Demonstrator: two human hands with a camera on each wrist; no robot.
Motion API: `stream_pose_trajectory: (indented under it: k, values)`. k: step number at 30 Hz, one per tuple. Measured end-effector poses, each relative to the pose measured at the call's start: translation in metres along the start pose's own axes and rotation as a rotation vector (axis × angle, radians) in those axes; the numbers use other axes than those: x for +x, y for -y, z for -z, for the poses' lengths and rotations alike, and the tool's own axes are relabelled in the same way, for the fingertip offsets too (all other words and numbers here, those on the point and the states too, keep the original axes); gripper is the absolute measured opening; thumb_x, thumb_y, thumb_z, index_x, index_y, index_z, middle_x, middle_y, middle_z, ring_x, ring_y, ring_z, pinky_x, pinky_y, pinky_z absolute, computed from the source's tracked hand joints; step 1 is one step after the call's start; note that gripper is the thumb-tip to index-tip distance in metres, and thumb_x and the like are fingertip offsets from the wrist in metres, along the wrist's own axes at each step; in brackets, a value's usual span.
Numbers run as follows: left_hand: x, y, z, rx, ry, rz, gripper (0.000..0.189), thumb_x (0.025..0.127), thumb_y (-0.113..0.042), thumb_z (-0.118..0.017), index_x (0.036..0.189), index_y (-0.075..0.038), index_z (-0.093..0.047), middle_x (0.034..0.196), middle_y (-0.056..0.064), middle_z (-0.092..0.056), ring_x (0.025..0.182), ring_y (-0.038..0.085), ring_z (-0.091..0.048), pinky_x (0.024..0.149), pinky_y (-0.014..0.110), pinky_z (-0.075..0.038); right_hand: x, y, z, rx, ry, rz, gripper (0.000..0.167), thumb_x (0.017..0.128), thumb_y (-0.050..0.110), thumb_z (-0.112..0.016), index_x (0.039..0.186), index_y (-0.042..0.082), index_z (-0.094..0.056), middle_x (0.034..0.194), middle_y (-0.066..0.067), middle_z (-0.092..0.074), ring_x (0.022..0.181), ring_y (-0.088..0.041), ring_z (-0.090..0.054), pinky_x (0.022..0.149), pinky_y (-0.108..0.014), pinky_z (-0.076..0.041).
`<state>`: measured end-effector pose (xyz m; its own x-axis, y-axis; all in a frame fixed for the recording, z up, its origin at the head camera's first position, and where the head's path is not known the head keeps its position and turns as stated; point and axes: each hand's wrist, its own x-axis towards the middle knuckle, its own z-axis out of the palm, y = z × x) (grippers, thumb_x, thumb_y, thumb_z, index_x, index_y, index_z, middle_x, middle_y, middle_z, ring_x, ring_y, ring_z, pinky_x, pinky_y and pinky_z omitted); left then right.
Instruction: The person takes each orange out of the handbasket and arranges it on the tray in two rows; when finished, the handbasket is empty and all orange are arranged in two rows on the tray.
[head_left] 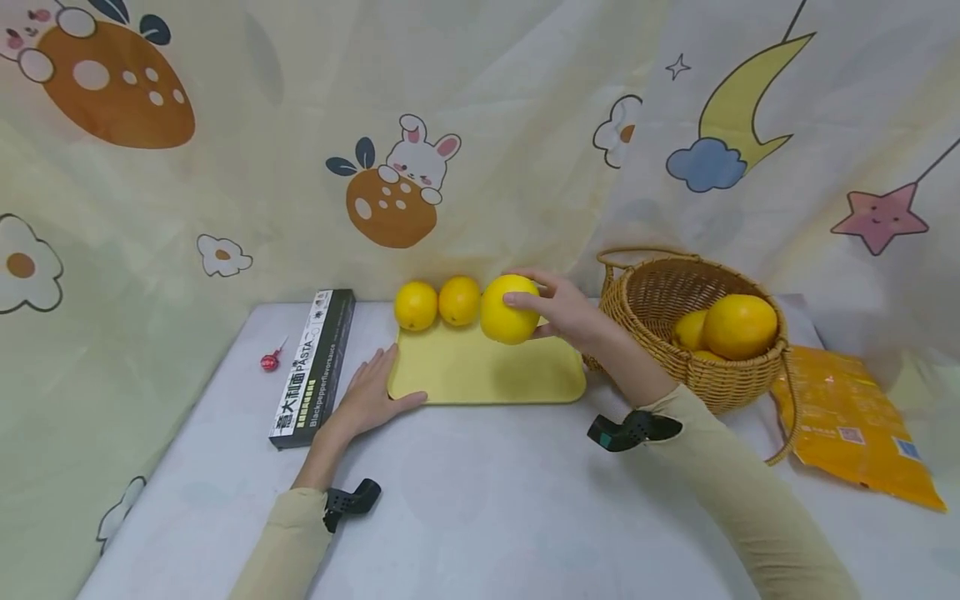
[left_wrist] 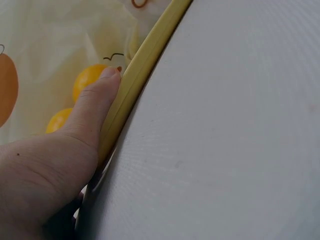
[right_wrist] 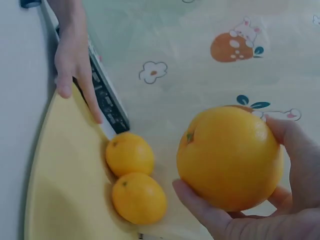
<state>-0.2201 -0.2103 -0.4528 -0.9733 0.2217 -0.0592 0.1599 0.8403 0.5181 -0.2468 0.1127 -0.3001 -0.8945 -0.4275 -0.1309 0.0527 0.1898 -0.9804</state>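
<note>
My right hand [head_left: 561, 310] holds an orange [head_left: 510, 310] over the back right part of the yellow tray [head_left: 465, 379]. In the right wrist view, thumb and fingers curl round this orange [right_wrist: 230, 159], its stem spot facing left. Two more oranges, one at the left [head_left: 416, 306] and one beside it [head_left: 459, 301], sit side by side along the tray's back edge. My left hand [head_left: 369, 393] rests at the tray's left end, fingers straight and thumb on the near left corner. The left wrist view shows that thumb [left_wrist: 95, 102] against the tray's rim [left_wrist: 131, 82].
A wicker basket [head_left: 705, 379] with several oranges stands right of the tray. Beyond it lies an orange packet [head_left: 862, 425]. A black-and-white pasta box [head_left: 313, 367] lies left of my left hand, with a red lollipop [head_left: 271, 361] further left. A printed cloth [head_left: 510, 167] hangs behind.
</note>
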Motion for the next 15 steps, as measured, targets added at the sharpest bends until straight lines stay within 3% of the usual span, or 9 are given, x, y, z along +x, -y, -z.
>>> stream_pose_trajectory:
  k: [4,9,15]
  values:
    - [-0.001,-0.001,0.001,-0.010,-0.002,0.005,0.114,0.079,-0.070,-0.062,0.157,-0.007,-0.006,0.164,0.016,-0.010,0.153,0.034,-0.006,0.125,0.050,-0.002,0.017,-0.012,-0.013,0.015,-0.055,-0.027,0.055,0.095,0.029,-0.061,0.144,0.019,-0.039,0.138,-0.015,-0.047,0.109,-0.028,-0.057,0.090,-0.043,-0.057]
    - [-0.001,-0.001,0.000,-0.011,0.003,0.007,0.114,0.079,-0.071,-0.061,0.157,-0.007,-0.006,0.164,0.015,-0.010,0.153,0.033,-0.006,0.125,0.050,-0.002,0.041,-0.027,-0.019,-0.007,-0.188,-0.049,0.061,0.092,0.035,-0.064,0.143,0.016,-0.035,0.137,-0.021,-0.043,0.112,-0.030,-0.056,0.094,-0.047,-0.055]
    - [-0.001,-0.002,0.002,-0.007,0.006,0.000,0.115,0.079,-0.071,-0.061,0.156,-0.006,-0.007,0.164,0.016,-0.011,0.152,0.035,-0.007,0.125,0.051,-0.002,0.063,-0.040,-0.019,-0.084,-0.347,-0.040,0.063,0.091,0.036,-0.064,0.147,0.020,-0.040,0.143,-0.019,-0.043,0.116,-0.033,-0.054,0.086,-0.044,-0.055]
